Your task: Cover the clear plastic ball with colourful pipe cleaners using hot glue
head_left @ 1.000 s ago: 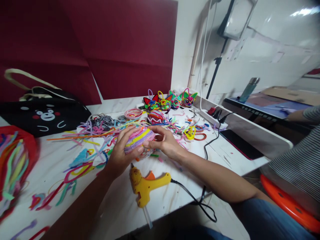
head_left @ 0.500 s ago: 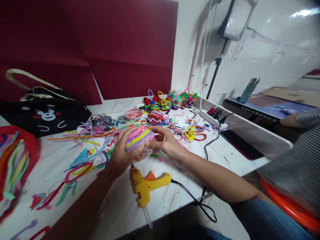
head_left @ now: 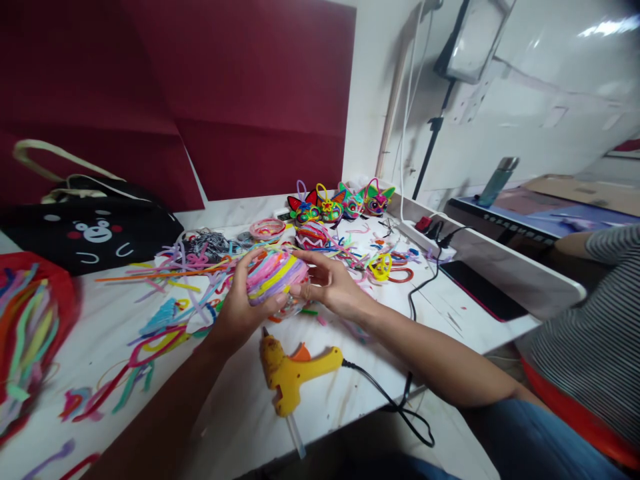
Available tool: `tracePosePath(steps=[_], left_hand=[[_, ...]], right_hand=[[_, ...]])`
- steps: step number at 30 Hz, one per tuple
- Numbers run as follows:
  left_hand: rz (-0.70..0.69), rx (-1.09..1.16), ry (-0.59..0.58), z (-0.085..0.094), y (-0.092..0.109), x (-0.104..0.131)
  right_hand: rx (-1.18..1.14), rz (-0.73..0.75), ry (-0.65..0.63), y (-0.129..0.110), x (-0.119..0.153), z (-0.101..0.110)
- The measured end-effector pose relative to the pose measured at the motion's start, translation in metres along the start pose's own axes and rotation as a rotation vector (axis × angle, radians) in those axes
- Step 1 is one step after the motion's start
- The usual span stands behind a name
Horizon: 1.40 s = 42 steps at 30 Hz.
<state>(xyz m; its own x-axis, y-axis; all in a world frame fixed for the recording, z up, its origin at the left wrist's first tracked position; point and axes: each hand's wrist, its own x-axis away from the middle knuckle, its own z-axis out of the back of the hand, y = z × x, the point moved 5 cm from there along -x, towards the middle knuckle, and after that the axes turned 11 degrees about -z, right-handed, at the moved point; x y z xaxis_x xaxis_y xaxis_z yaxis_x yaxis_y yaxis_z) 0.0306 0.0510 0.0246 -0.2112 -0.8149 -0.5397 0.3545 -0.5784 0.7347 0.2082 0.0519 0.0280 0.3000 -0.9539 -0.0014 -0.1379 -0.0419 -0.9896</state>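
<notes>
Left hand (head_left: 241,308): is cupping the left side of the striped ball (head_left: 277,279), beyond the nozzle of the glue gun (head_left: 287,373).
Striped ball: is sitting between both hands, just beyond the glue gun; is looking light, probably fuzzy and grippy outside, with a see-through underside suggesting a stiffer, perhaps brittle shell.
Ball's sides: are offering the likeliest hold, spread fingers lightly cupping; hard squeezing would probably be risking dents or loosened strips.
Right hand (head_left: 333,288): is holding the ball's right side between thumb and fingers, beyond the glue gun's handle.
</notes>
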Motion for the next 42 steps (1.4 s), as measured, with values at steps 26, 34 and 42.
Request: tracePosePath(steps=[26,34,42], left_hand=[[0.111,0.215,0.031,0.0,-0.004,0.001],[0.111,0.171,0.036,-0.002,-0.005,0.002],[0.141,0.207,0.007,-0.003,-0.007,0.002]], right_hand=[[0.059,0.035,-0.026,0.004,-0.002,-0.004],[0.009,-0.018,0.012,0.007,-0.001,-0.008],[-0.065,-0.026,-0.016,0.011,-0.004,-0.009]])
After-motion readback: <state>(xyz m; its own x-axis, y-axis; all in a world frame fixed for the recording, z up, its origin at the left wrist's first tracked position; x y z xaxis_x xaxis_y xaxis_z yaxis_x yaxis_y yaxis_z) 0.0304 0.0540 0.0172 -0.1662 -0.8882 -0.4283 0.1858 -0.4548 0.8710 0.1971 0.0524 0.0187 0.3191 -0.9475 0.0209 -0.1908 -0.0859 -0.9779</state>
